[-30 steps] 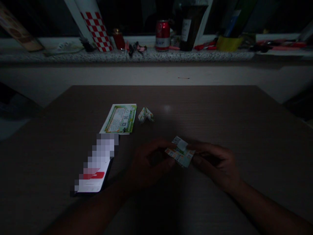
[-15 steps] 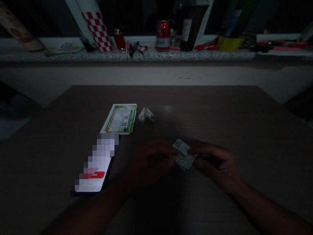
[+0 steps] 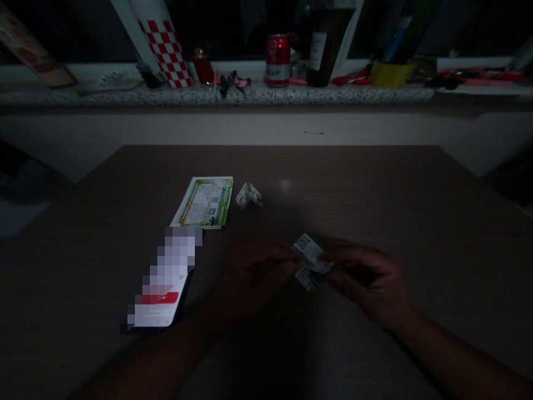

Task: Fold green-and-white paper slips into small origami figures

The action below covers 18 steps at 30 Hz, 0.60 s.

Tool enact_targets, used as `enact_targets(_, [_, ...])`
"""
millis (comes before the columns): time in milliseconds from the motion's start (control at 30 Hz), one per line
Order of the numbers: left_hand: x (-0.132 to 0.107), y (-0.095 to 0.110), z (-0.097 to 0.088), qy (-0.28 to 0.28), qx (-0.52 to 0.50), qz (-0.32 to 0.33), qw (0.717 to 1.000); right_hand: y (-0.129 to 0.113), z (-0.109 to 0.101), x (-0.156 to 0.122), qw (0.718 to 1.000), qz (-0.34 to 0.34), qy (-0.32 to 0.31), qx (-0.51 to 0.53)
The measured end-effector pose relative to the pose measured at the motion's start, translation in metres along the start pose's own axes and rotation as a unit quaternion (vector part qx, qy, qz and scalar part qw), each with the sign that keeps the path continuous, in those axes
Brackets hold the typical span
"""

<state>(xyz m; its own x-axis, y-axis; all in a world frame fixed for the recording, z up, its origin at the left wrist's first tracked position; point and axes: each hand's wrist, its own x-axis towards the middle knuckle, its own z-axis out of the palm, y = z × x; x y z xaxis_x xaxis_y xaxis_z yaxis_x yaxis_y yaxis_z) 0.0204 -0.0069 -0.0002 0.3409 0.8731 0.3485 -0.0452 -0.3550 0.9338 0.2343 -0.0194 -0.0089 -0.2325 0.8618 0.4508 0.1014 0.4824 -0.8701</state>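
Observation:
Between my two hands is a small piece of folded printed paper (image 3: 310,256), white and green with a QR code at its upper corner. My left hand (image 3: 254,278) pinches its left edge between thumb and forefinger. On the other side, my right hand (image 3: 370,278) grips the right edge with thumb and fingertips. The paper is held above the table, and a darker flap shows below its front fold. Beyond my hands stands a folded paper piece (image 3: 250,195) with two pointed lobes. Dim light hides the finer creases.
A stack of green printed sheets (image 3: 204,203) lies at the left on the wooden table (image 3: 353,183). In front of it rests a lit phone (image 3: 160,297), partly blurred out. On the granite sill (image 3: 250,95) stand a red can (image 3: 278,60), a dark bottle (image 3: 322,55) and a checkered tube (image 3: 166,53).
The held paper's fold has opened: its upper part has tipped up slightly, and the lower flap now hangs darker beneath it. My hands have barely moved.

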Motion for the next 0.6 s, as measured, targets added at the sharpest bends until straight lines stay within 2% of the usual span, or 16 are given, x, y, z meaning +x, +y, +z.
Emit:
enact_targets(267, [-0.002, 0.006, 0.005, 0.072, 0.131, -0.003, 0.989, -0.002, 0.003, 0.002, 0.999, 0.002, 0.047, -0.010])
enact_targets(600, [-0.001, 0.013, 0.013, 0.075, 0.098, -0.036, 0.992, -0.010, 0.012, 0.001, 0.992, 0.044, 0.110, 0.037])
